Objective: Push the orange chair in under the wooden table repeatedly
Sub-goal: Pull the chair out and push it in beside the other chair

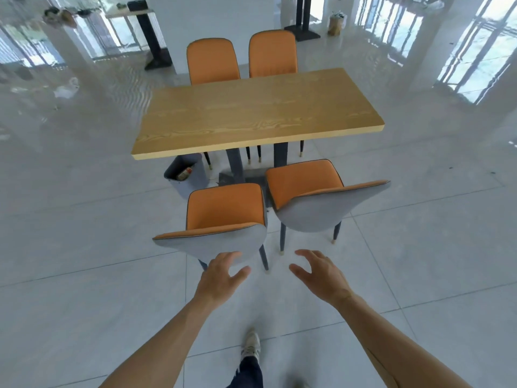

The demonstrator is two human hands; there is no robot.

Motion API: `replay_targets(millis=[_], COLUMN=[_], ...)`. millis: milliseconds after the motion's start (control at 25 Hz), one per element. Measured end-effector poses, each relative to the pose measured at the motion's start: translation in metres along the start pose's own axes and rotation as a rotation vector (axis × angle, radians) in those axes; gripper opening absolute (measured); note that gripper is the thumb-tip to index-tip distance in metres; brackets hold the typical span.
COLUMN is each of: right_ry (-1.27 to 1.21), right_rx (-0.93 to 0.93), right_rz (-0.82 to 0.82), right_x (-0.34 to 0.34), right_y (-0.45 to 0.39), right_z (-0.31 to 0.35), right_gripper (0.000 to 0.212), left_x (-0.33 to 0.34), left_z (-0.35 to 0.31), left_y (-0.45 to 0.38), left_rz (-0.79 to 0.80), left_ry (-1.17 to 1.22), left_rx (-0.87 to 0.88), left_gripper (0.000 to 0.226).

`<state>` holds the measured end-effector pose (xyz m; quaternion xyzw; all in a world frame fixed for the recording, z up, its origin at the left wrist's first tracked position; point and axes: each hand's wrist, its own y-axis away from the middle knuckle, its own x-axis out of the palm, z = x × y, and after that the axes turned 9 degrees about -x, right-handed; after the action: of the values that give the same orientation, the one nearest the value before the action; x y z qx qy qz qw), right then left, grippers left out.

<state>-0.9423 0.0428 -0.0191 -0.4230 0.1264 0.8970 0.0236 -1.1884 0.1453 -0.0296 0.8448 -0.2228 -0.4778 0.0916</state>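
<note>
The wooden table stands in the middle of the room. On its near side two orange chairs with grey backs are pulled out: the left chair closest to me and the right chair nearer the table. My left hand reaches forward with relaxed fingers, its fingertips at the grey back of the left chair. My right hand hovers open in the gap between the two chairs, touching nothing.
Two more orange chairs are tucked in on the table's far side. A grey bin stands under the table's near left corner. My foot is on the glossy tiled floor. Dark pedestal tables stand in the background.
</note>
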Motion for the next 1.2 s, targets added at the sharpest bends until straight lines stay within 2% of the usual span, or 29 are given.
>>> replay_targets(millis=[280, 480, 640, 800, 1000, 1200], right_ry=[0.045, 0.143, 0.187, 0.266, 0.346, 0.367], right_rx=[-0.09, -0.131, -0.057, -0.081, -0.096, -0.13], right_rz=[-0.006, -0.01, -0.013, -0.018, 0.072, -0.023], right_x=[0.042, 0.075, 0.093, 0.106, 0.119, 0.123], right_y=[-0.083, -0.127, -0.141, -0.153, -0.174, -0.185], right_z=[0.083, 0.125, 0.13, 0.13, 0.122, 0.113], right_gripper=[0.049, 0.047, 0.049, 0.059, 0.08, 0.076], left_x=[-0.081, -0.113, -0.114, -0.105, -0.094, -0.088], left_z=[0.092, 0.138, 0.159, 0.162, 0.161, 0.163], left_y=[-0.047, -0.083, -0.112, -0.127, -0.143, -0.157], left_rz=[-0.154, -0.165, -0.081, -0.022, -0.094, -0.171], left_ry=[-0.03, -0.053, -0.08, -0.077, -0.265, -0.249], left_rx=[-0.042, -0.024, -0.002, -0.007, 0.049, 0.126], left_gripper=[0.059, 0.064, 0.073, 0.084, 0.083, 0.079])
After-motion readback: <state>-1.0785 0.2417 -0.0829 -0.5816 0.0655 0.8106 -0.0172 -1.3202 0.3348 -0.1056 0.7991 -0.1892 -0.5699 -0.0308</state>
